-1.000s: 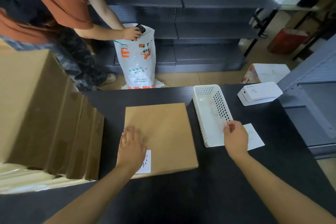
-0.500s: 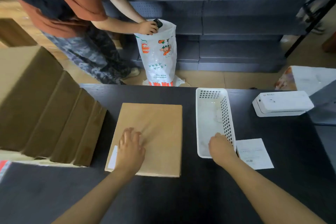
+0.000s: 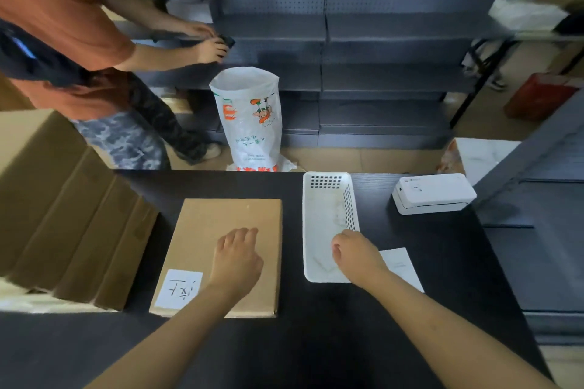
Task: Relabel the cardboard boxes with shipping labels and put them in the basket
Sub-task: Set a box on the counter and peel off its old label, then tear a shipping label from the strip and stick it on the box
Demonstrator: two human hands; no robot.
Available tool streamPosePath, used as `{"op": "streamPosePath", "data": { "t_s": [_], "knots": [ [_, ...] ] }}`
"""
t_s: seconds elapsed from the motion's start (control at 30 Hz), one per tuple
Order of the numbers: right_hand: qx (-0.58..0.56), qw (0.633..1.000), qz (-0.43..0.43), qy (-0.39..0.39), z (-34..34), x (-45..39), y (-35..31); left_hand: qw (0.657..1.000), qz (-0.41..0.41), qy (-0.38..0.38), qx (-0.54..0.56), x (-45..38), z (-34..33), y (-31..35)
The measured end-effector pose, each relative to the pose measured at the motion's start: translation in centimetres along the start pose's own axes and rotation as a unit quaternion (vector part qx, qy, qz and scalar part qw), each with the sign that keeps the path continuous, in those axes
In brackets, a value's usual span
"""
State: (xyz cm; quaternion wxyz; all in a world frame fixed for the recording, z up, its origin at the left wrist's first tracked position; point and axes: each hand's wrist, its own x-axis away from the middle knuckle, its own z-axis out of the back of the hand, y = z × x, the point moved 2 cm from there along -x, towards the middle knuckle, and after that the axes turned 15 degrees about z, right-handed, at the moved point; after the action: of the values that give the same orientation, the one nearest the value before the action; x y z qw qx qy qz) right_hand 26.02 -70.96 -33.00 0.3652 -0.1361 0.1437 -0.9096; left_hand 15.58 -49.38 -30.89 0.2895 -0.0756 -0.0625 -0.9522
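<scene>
A flat cardboard box [image 3: 221, 230] lies on the black table [image 3: 316, 341] in front of me. A white label [image 3: 178, 289] with handwriting is stuck at the box's near left corner. My left hand [image 3: 237, 257] rests on top of the box with loosely curled fingers, to the right of that label. The white plastic basket [image 3: 325, 199] stands to the right of the box. My right hand [image 3: 355, 254] has its fingers curled over the basket's near right wall. A printed shipping label [image 3: 399, 265] lies on the table just right of that hand.
A stack of flat cardboard boxes [image 3: 63, 215] fills the table's left side. A white label printer [image 3: 433, 193] sits at the far right. Behind the table another person [image 3: 63, 25] stands by a white plastic bag [image 3: 249, 117] and grey shelves [image 3: 379, 41].
My right hand left the shipping label and came onto the basket's near right wall. My left hand slid right on the box, uncovering the handwritten label. The other person's hands rose from the bag.
</scene>
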Motion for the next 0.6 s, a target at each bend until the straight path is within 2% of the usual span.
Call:
{"op": "streamPosePath", "data": {
  "t_s": [0.27,0.47,0.6],
  "knots": [
    [0.037,0.996,-0.053,0.064,4.3,4.5,3.9,0.995,-0.103,-0.013,0.001,-0.1,1.3,10.5],
    [0.043,0.994,-0.089,0.039,5.5,7.5,8.8,0.988,-0.150,-0.030,0.004,1.8,1.1,16.8],
    [0.039,0.996,-0.079,0.016,6.0,8.7,12.1,0.990,-0.132,-0.042,-0.009,3.0,0.2,20.8]
  ]
}}
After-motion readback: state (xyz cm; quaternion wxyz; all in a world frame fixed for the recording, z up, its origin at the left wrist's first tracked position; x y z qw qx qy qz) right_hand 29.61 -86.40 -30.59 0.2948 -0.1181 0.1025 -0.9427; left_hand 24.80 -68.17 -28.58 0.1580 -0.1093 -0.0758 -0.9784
